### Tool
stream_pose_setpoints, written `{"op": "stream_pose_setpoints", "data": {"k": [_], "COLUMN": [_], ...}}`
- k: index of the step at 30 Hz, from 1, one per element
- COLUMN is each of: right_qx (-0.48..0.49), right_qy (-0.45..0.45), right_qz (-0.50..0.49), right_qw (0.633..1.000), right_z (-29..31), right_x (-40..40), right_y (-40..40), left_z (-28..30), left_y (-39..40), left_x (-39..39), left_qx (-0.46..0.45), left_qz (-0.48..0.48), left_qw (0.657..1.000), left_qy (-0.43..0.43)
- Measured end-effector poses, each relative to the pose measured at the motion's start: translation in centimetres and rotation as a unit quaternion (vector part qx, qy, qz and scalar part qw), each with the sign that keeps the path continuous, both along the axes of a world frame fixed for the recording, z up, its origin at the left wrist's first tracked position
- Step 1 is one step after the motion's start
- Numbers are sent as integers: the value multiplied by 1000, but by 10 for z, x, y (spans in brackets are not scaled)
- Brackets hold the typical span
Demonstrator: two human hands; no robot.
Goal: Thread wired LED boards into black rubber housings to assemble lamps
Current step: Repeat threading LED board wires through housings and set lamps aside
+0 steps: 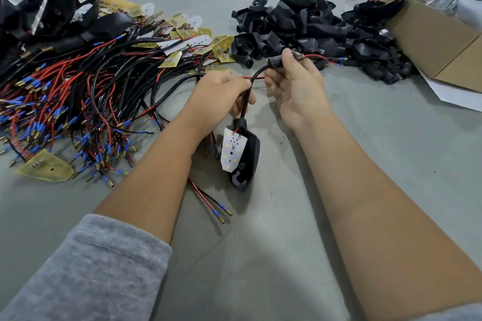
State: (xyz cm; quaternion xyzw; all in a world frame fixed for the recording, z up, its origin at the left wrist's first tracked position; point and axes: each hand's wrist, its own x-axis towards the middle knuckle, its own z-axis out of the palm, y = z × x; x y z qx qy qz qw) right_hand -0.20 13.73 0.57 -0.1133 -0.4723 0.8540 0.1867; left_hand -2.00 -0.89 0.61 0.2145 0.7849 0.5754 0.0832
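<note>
L hand (221, 91) pinched black cable (246, 100) above a hanging black rubber housing (247, 161) w/ white LED board (233, 150) at its mouth. R hand (292, 83) gripped a small black sleeve (275, 62); red wire (314, 57) ran out its far end. Pile of wired boards (104, 81) lay left on grey table (260, 242), pile of empty housings (313, 31) behind, cardboard box (438, 41) at right.

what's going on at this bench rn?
A person is assembling a lamp by hand. The left hand grips the black cable above a black rubber housing with a white LED board at its mouth. The right hand pinches a small black sleeve further along the wire. Loose wired boards and empty housings are piled on the table.
</note>
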Motion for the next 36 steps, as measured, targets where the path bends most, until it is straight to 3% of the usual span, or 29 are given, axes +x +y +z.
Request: {"op": "stream_pose_setpoints", "data": {"k": [3, 16, 21, 25, 29, 33, 36], "right_qx": [-19, 167, 160, 81, 19, 53, 141], "right_qy": [-7, -9, -15, -9, -24, -22, -24], "right_qz": [5, 85, 90, 44, 10, 32, 70], "right_qw": [1000, 982, 983, 996, 999, 998, 987], "right_z": [1, -3, -3, -2, -1, 1, 0], "right_x": [0, 0, -1, -1, -1, 1, 2], "right_y": [2, -4, -3, -1, 3, 3, -3], "left_z": [0, -4, 0, 2, 1, -2, -3], "left_y": [-1, 1, 2, -1, -2, -1, 0], "left_x": [1, 1, 1, 1, -1, -2, -3], "left_qx": [-7, -19, -18, -13, -21, -24, -22], "left_qz": [-12, -14, -12, -43, -61, -55, -46], "left_qw": [1000, 998, 999, 999, 998, 998, 998], "left_qy": [11, 65, 50, 0, 3, 13, 23]}}
